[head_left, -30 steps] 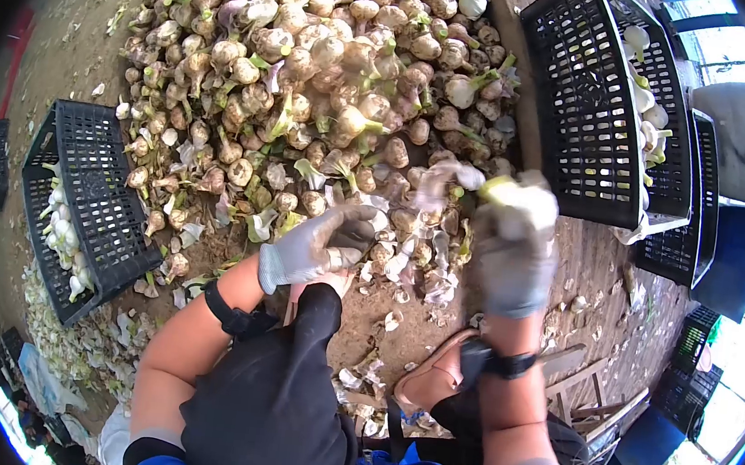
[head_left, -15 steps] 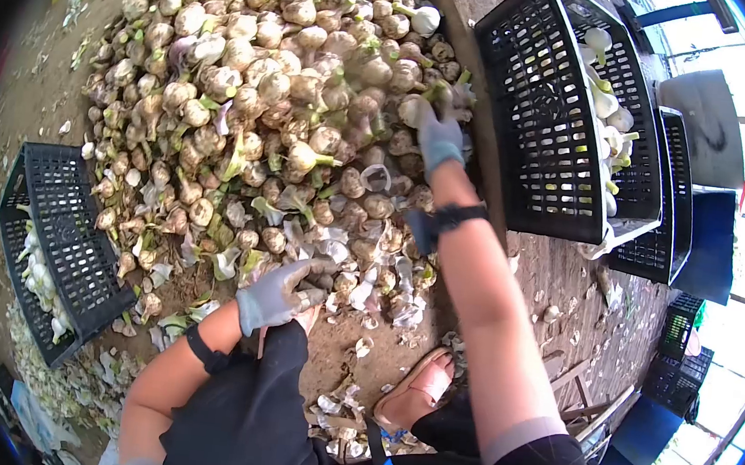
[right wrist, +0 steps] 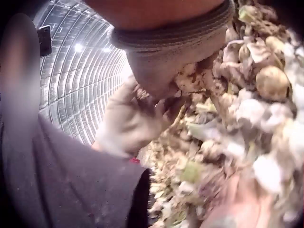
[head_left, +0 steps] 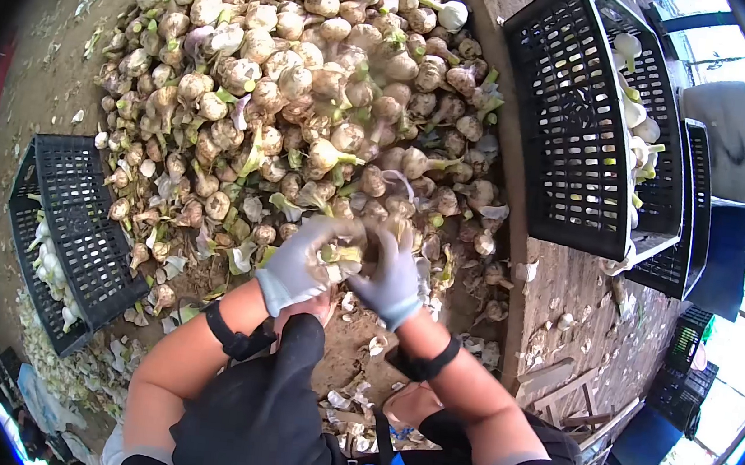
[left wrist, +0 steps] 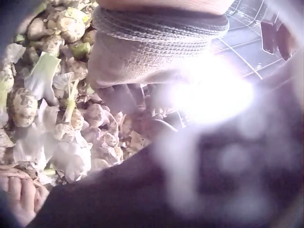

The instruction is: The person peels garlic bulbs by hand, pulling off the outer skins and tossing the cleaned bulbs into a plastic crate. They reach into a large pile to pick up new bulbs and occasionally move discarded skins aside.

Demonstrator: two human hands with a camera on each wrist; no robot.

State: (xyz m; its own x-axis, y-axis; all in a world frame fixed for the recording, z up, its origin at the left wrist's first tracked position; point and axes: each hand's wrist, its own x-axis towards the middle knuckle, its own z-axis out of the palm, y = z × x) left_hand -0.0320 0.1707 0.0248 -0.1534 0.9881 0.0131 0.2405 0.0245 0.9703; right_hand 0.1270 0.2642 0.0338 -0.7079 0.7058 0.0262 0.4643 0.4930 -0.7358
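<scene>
Both hands wear grey knit gloves and meet at the near edge of a heap of garlic bulbs (head_left: pixel 270 86). In the head view the left hand (head_left: pixel 295 262) grips a garlic bulb (head_left: pixel 340 256), its pale stem end showing between the hands. Close beside it on the right, the right hand (head_left: pixel 393 276) has its curled fingers on the bulb; those fingers are blurred. The right wrist view shows a dirt-specked garlic bulb (right wrist: pixel 192 78) at the right hand's fingers, with the left hand (right wrist: pixel 130 121) just below. Glare hides much of the left wrist view.
A black crate (head_left: pixel 575 118) of cleaned white bulbs stands at right, with more crates behind it. Another black crate (head_left: pixel 82 229) with white garlic tilts at left. Peeled skins (head_left: pixel 356 390) litter the ground around a sandalled foot (head_left: pixel 409 406). A board edge (head_left: pixel 512 156) borders the heap.
The right hand left the white bulb at the right, reached into the heap's right side, then came back beside the left hand with a bulb. The left hand has stayed near the knee.
</scene>
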